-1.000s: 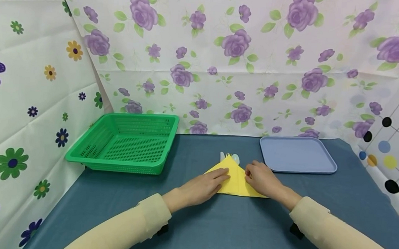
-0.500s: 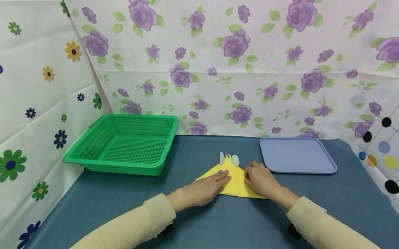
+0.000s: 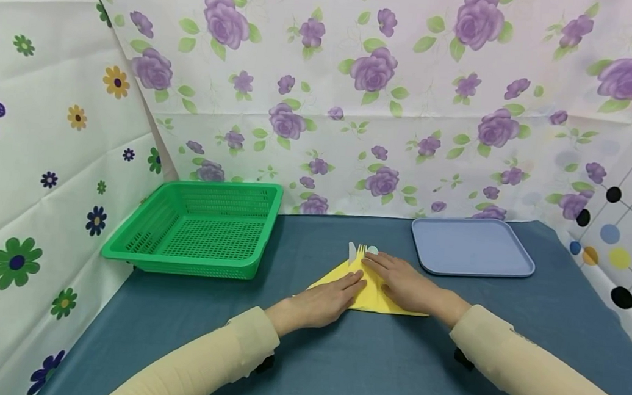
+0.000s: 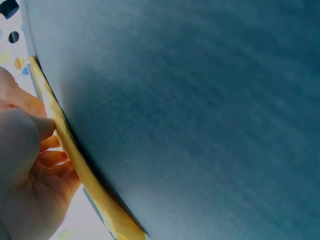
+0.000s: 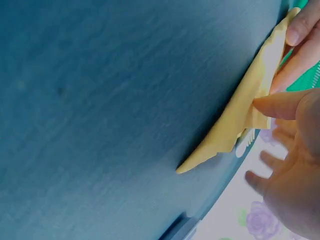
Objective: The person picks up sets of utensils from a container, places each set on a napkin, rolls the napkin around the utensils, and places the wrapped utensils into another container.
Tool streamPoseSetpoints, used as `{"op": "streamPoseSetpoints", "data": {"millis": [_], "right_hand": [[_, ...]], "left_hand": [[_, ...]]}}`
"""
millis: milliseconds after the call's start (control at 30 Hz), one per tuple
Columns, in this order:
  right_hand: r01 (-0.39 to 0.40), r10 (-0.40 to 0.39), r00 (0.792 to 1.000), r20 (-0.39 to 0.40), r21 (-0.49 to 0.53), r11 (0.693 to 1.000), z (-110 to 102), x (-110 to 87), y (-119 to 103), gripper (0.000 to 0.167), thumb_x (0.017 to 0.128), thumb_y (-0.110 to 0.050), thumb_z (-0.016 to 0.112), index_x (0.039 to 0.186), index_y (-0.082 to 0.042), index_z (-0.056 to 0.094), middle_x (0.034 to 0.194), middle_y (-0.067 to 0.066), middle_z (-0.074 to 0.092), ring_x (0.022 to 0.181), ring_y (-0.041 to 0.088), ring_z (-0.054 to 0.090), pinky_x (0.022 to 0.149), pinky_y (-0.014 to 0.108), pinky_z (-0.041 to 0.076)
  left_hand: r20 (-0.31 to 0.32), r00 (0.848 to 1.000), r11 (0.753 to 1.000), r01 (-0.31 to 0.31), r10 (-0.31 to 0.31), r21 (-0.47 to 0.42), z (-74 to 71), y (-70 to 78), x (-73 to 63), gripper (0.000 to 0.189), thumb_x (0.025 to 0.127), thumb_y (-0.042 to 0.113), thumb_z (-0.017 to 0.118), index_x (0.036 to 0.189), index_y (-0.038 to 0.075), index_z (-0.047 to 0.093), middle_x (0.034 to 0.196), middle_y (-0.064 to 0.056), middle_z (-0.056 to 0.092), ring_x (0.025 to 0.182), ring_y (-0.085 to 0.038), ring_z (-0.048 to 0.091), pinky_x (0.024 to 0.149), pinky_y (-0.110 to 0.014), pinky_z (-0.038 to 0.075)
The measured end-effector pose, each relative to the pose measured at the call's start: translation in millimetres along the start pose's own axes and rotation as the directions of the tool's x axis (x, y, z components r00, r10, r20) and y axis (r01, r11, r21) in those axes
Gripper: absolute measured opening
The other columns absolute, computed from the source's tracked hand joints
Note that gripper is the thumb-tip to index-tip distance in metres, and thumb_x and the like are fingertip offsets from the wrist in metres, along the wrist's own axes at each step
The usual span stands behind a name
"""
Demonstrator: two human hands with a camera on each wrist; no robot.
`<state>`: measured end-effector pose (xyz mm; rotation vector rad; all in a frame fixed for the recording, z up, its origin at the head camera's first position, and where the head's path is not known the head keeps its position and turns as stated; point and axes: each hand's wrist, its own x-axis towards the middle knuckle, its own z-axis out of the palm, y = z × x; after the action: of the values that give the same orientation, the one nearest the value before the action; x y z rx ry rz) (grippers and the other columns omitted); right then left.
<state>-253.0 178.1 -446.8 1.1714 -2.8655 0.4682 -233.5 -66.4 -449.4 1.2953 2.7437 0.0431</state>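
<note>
A yellow napkin (image 3: 369, 298), folded to a point at the far end, lies on the dark blue tablecloth. From under that point stick the tips of a pale plastic knife (image 3: 352, 252), a yellow fork (image 3: 362, 249) and a pale spoon (image 3: 373, 249); their lower parts are covered. My left hand (image 3: 322, 299) presses its straight fingers on the napkin's left side. My right hand (image 3: 408, 285) reaches across the right side, fingers extended toward the spoon. In the right wrist view its thumb (image 5: 280, 105) touches the napkin (image 5: 240, 112), the other fingers spread apart.
At the left stands a green plastic basket (image 3: 261, 252) with slotted walls. A blue-grey tray (image 3: 472, 248) lies at the back right, beyond my right hand. Flowered cloth (image 3: 331, 143) hangs behind the table.
My right hand, curled at the napkin's right edge before, has straightened its fingers and shifted left over the napkin, covering part of the spoon. The left hand slid slightly right earlier, then stayed.
</note>
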Motion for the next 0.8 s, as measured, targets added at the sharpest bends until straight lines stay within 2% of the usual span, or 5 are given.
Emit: {"op": "streamPoseSetpoints", "data": {"millis": [67,167,367,567,800], "right_hand": [[0.026,-0.027,0.998,0.049,0.011,1.0,1,1.1,2,0.058,0.106,0.002,0.056,0.16,0.0,0.037,0.166,0.019,0.034,0.153,0.045,0.028,0.12,0.065,0.027],[0.034,-0.035,0.994,0.102,0.017,0.999,2,2.7,4,0.052,0.11,-0.003,0.049,0.16,0.001,0.036,0.167,0.017,0.033,0.154,0.044,0.024,0.121,0.065,0.022],[0.019,-0.024,0.987,0.158,0.032,0.999,2,5.2,7,0.052,0.111,-0.008,0.048,0.161,0.002,0.034,0.168,0.018,0.031,0.155,0.043,0.024,0.123,0.063,0.019],[0.039,-0.041,0.987,0.157,0.013,0.999,3,2.7,9,0.054,0.112,-0.01,0.048,0.162,0.001,0.031,0.169,0.018,0.028,0.155,0.044,0.022,0.123,0.064,0.018],[0.059,-0.058,0.992,0.114,-0.007,0.998,6,-16.2,5,0.053,0.112,-0.011,0.047,0.161,0.001,0.033,0.169,0.017,0.029,0.155,0.042,0.024,0.123,0.063,0.02]], "left_hand": [[0.007,1.0,1.0,0.0,0.0,-0.003,0.2,0.0,0.1,0.051,0.116,0.023,0.039,0.164,0.006,0.032,0.17,-0.01,0.028,0.157,-0.02,0.023,0.123,-0.033,0.03],[0.013,1.0,1.0,-0.004,0.004,-0.009,0.3,-0.3,0.4,0.051,0.116,0.024,0.039,0.164,0.007,0.031,0.17,-0.011,0.027,0.158,-0.02,0.023,0.123,-0.032,0.03],[-0.005,0.999,0.999,-0.035,0.035,-0.026,0.5,-3.8,0.5,0.051,0.115,0.023,0.04,0.163,0.005,0.033,0.169,-0.013,0.029,0.157,-0.022,0.025,0.122,-0.034,0.032],[0.013,0.999,0.997,-0.035,0.036,-0.072,-1.0,-7.4,0.7,0.052,0.115,0.024,0.042,0.163,0.006,0.033,0.17,-0.012,0.026,0.157,-0.021,0.024,0.123,-0.034,0.03],[0.018,0.999,0.996,-0.041,0.043,-0.076,-1.8,-9.3,2.0,0.053,0.115,0.025,0.043,0.163,0.005,0.034,0.17,-0.013,0.027,0.157,-0.022,0.026,0.123,-0.035,0.032]]}}
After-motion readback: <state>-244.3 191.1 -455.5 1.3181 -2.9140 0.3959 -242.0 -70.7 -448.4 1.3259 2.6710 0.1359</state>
